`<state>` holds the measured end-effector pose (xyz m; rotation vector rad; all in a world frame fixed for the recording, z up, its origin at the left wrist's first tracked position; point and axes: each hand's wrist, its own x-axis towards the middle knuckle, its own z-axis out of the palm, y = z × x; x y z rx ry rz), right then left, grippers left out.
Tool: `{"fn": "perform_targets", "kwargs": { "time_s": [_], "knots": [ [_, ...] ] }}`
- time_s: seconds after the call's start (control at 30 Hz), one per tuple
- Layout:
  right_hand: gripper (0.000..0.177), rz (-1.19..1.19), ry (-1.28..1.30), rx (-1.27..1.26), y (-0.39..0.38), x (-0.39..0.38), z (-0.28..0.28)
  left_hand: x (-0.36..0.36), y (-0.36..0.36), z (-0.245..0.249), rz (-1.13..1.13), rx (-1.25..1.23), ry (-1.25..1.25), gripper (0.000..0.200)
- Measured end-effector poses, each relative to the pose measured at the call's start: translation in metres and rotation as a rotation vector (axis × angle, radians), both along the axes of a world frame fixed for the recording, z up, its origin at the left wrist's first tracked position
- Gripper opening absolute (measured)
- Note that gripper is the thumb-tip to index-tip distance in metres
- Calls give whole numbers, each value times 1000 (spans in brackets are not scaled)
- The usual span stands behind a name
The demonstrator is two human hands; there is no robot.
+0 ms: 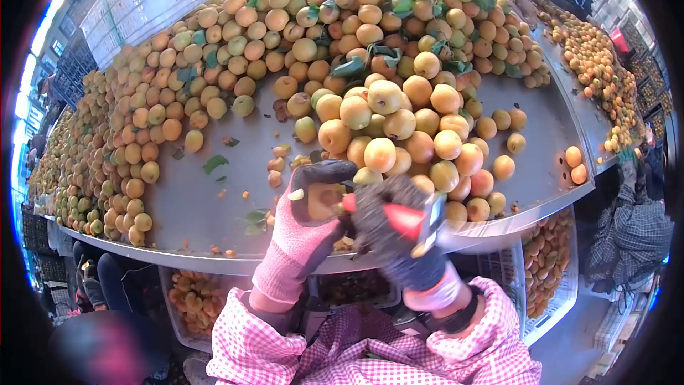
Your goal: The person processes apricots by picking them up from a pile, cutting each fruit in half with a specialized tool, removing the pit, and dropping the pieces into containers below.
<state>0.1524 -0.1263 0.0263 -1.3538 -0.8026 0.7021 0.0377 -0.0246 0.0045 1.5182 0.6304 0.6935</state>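
My left hand (303, 232), in a pink glove with dark coated fingers, is closed around an apricot (322, 201) just above the front edge of the metal table. A small pale scrap clings to that glove near the thumb. Close beside it, my right hand (388, 224), in a dark glove smeared by motion, grips a small red-handled tool (405, 221). A bright, blurred part shows at its right end; its exact kind I cannot make out. Right behind both hands rises a heap of whole apricots (399, 125), orange to greenish, with a few leaves among them.
The grey metal table (192, 210) carries apricots, loose leaves and fruit scraps. Below its edge stand a crate of split apricots (196, 303) and a white crate (563, 292) with more. A white crate (153, 7) rests at the back left. Other people work on the right.
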Motion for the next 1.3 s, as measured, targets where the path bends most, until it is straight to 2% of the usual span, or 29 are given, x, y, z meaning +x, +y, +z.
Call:
{"fn": "perform_targets", "kwargs": {
  "time_s": [0.03,0.1,0.17,0.23,0.3,0.37,0.4,0.5,0.53,0.6,0.63,0.67,0.77,0.8,0.83,0.87,0.9,0.93,1.0,1.03,1.07,1.13,1.2,1.23,1.3],
  "knots": [
    [18,29,493,-149,-2,7,15,-2,-1,6,-35,-91,-17,47],
    [13,41,708,-93,-1,21,15,-4,-2,17,-103,-267,-70,48],
    [14,5,835,-87,0,25,9,-6,-2,17,-136,-326,-44,48],
    [14,-71,547,-71,0,23,-17,-8,-1,14,-160,-358,-32,48],
    [14,-64,510,-95,1,19,-17,-10,0,13,-171,-285,-11,43],
    [15,28,717,-154,1,17,-3,-7,3,3,-170,-134,-39,40],
    [16,-53,569,-139,5,7,-7,-9,2,0,-140,-117,24,39],
    [18,104,399,-40,4,-1,-4,-8,-1,-2,-62,-179,-111,39],
    [20,83,495,-163,7,-2,-1,-9,-3,2,-12,-173,-77,42],
    [22,118,-64,-190,8,-14,-6,-7,-4,2,32,111,117,42],
    [24,115,-395,-58,12,-13,-12,-6,-3,0,55,252,214,43],
    [26,44,-724,78,18,-14,-14,-3,1,-10,72,215,56,42],
    [17,38,54,-88,21,-9,14,-7,6,-11,49,-116,-135,41],
    [21,36,313,-138,23,-7,21,-12,9,4,19,-172,-34,43],
    [21,59,449,-152,18,8,23,-19,12,12,-18,-384,33,37],
    [20,18,524,-136,14,16,23,-24,26,3,-68,239,36,34],
    [19,-35,570,-93,10,19,18,-25,24,11,-110,-207,-58,33],
    [18,-88,613,-48,6,22,13,-25,23,19,-50,-655,-159,33],
    [18,-73,567,-82,3,23,13,-28,22,8,-94,-234,-62,52],
    [19,-65,543,-97,3,22,12,-28,28,-9,-151,197,-4,61],
    [19,-57,520,-113,2,22,12,-28,33,-27,-113,627,28,71],
    [19,-64,481,-140,1,21,11,-22,23,-37,-26,549,22,74],
    [19,-115,423,-149,3,14,17,-24,19,-35,-35,508,72,74],
    [19,-152,381,-149,5,8,23,-23,20,-30,-76,375,64,69],
    [19,17,321,-113,3,18,20,-22,25,-20,-141,104,60,60]
  ]
}}
